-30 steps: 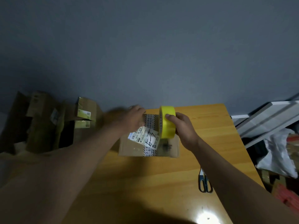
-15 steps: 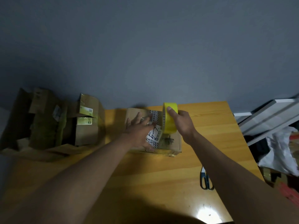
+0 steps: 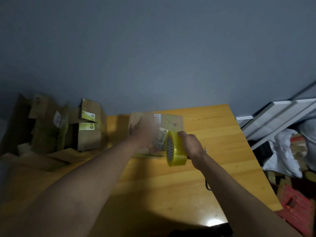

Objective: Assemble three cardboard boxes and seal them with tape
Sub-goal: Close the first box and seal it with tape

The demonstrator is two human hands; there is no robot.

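Observation:
A small cardboard box with white shipping labels lies on the wooden table near its far edge. My left hand rests flat on the box's top, fingers spread. My right hand grips a yellow tape roll at the box's near edge, just right of my left hand. Any strip of tape between roll and box is too faint to make out.
Several opened and flattened cardboard boxes pile up at the table's left side. Scissors lie on the table, mostly hidden behind my right forearm. White boards and a white bag sit off the table's right edge.
My right hand has drawn the tape roll from the box's far side toward me to its near edge. My left hand moved onto the box top and stays flat there.

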